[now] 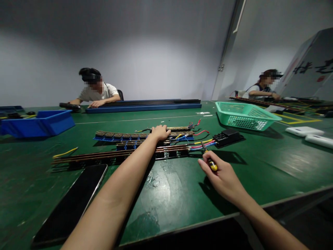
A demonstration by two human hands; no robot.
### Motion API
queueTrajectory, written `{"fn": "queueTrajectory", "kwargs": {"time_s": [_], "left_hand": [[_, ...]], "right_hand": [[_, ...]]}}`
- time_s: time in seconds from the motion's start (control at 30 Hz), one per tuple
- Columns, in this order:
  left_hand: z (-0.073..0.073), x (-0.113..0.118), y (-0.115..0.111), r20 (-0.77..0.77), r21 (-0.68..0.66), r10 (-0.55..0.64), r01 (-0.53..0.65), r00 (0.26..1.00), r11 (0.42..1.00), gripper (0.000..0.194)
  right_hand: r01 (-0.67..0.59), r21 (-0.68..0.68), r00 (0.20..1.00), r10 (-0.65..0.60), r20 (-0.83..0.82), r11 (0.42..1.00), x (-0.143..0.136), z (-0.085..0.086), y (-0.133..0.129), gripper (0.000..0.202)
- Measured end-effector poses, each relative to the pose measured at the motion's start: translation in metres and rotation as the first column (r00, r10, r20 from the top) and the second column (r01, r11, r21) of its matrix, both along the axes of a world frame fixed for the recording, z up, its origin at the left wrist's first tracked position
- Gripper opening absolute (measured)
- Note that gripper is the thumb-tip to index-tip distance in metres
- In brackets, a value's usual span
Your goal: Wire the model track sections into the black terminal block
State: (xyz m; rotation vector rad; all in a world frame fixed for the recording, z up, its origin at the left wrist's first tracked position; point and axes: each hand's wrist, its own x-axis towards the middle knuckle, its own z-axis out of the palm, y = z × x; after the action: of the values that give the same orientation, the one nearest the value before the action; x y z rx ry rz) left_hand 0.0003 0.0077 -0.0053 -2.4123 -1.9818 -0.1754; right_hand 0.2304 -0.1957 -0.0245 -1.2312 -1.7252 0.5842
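Note:
My left hand [160, 132] reaches across the table and lies over the back strips, fingers bent down around a busbar strip [179, 134]; its fingertips are partly hidden. In my right hand [221, 172] is a screwdriver [212, 164] with a yellow and black handle, its shaft pointing up and away. Just beyond the shaft, red, blue and yellow wires [203, 146] run from the nearest long strip [88, 158] to a black box [227, 137]. Several strips with copper-coloured bars and blue or black holders lie side by side, some under my left forearm.
A black phone-like slab [73, 205] lies at the near left. Further back are a blue bin [39, 123], a green basket [244, 119] and a long blue rail [143, 108]. White devices [304, 131] sit at right. Two people work at the far side.

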Motion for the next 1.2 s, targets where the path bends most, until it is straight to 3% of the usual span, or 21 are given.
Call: {"fn": "queueTrajectory", "kwargs": {"time_s": [0.07, 0.13, 0.2, 0.27, 0.33, 0.47, 0.57, 0.67, 0.73, 0.83, 1.0, 1.1, 1.2], "left_hand": [[0.001, 0.000, -0.001, -0.003, -0.006, 0.000, 0.000, 1.000, 1.000, 0.051], [0.001, 0.000, -0.002, -0.006, -0.008, 0.005, -0.005, 1.000, 1.000, 0.051], [0.001, 0.000, -0.002, -0.007, -0.006, 0.010, -0.010, 1.000, 1.000, 0.051], [0.001, 0.001, -0.002, -0.006, -0.003, 0.012, -0.012, 1.000, 1.000, 0.051], [0.001, 0.001, -0.002, -0.006, -0.004, 0.012, -0.012, 1.000, 1.000, 0.051], [0.001, 0.001, -0.002, -0.005, -0.004, 0.002, -0.002, 1.000, 1.000, 0.051], [0.001, 0.001, -0.001, -0.003, 0.001, -0.001, 0.001, 1.000, 1.000, 0.052], [0.001, 0.001, -0.001, -0.005, -0.004, 0.002, -0.002, 1.000, 1.000, 0.051], [0.001, 0.001, -0.002, -0.005, -0.007, 0.001, -0.001, 1.000, 1.000, 0.052], [0.002, 0.002, -0.003, -0.002, -0.007, 0.001, -0.001, 1.000, 1.000, 0.052], [0.003, 0.002, -0.003, -0.003, -0.016, 0.007, -0.007, 1.000, 1.000, 0.051], [0.002, 0.001, -0.002, -0.001, -0.008, 0.003, -0.003, 1.000, 1.000, 0.051], [0.002, 0.001, -0.002, 0.001, -0.004, 0.001, -0.001, 1.000, 1.000, 0.051]], "right_hand": [[-0.059, -0.128, 0.947, 0.015, -0.322, 0.990, 0.002, 0.003, 0.001, 0.039], [-0.130, -0.214, 0.787, -0.030, -0.616, 0.968, 0.004, 0.007, 0.002, 0.047], [-0.159, -0.235, 0.640, -0.081, -0.764, 0.959, 0.006, 0.009, 0.002, 0.052], [-0.144, -0.246, 0.596, -0.115, -0.795, 0.958, 0.006, 0.008, 0.001, 0.052], [-0.098, -0.248, 0.654, -0.125, -0.746, 0.964, 0.004, 0.006, -0.002, 0.048], [0.014, -0.159, 0.931, -0.071, -0.358, 0.987, -0.004, -0.003, -0.013, 0.041], [0.072, -0.044, 0.994, -0.076, -0.079, 0.996, -0.011, -0.006, -0.021, 0.036], [0.111, -0.018, 0.992, -0.112, -0.064, 0.994, -0.014, -0.005, -0.025, 0.034], [0.105, -0.065, 0.975, -0.115, -0.191, 0.992, -0.013, -0.003, -0.027, 0.036], [0.078, -0.128, 0.878, -0.129, -0.460, 0.989, -0.011, -0.002, -0.034, 0.039], [0.046, -0.160, 0.770, -0.137, -0.623, 0.986, -0.011, 0.000, -0.066, 0.034], [-0.028, -0.133, 0.718, -0.072, -0.692, 0.991, -0.008, 0.014, -0.077, 0.028], [-0.055, -0.012, 0.725, 0.031, -0.688, 0.998, -0.005, 0.043, -0.064, 0.028]]}}
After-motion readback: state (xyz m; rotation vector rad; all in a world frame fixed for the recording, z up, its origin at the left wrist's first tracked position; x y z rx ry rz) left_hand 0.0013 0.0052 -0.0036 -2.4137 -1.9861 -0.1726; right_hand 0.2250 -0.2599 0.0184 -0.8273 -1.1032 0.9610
